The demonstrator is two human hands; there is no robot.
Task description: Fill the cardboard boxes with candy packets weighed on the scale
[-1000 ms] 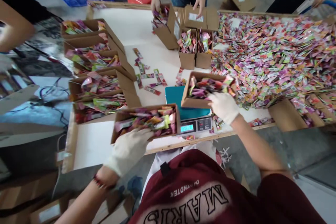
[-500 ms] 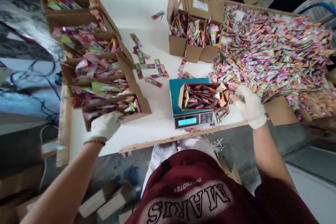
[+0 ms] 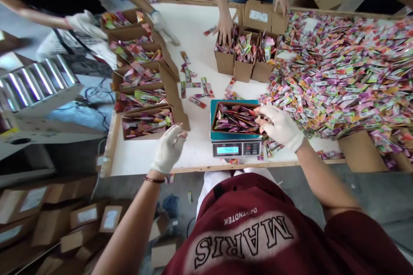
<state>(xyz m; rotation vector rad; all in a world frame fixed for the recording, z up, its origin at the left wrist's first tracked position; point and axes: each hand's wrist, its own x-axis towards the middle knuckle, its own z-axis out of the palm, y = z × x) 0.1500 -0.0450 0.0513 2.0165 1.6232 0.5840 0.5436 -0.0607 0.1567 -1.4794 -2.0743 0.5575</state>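
- Since half a second ago the left hand [image 3: 168, 149] has let go of the filled carton [image 3: 151, 123] at the near-left of the tabletop [image 3: 196, 25] and now hovers just off that carton's near-right corner, while the right hand [image 3: 280, 125] has come in from the loose heap to the carton on the scale [image 3: 235, 117].
- Far left: a row of open cartons [image 3: 138, 53] packed with sachets runs along the tabletop's left edge, and a co-worker's gloved hand [image 3: 161, 21] reaches over its far end.
- The left hand, in a white glove, has its fingers spread and slightly curled; it holds nothing and touches nothing I can make out.
- Centre, at the near edge: the digital scale [image 3: 236, 148], its display lit, carries the shallow cardboard carton of sachets on a teal pan.
- The carton's long axis runs left to right across the scale; it lies directly left of the right hand's fingertips, so the right hand is much the nearer of the two.
- The right hand, also gloved, rests at the carton's right end, fingers bent and pinched together over the sachets; whether it grips one I cannot tell.
- Far centre: another person's bare hand [image 3: 225, 30] is in a cluster of three small upright boxes [image 3: 245, 58].
- Right: a wide heap of loose sachets [image 3: 342, 77] covers the tabletop to its right edge.
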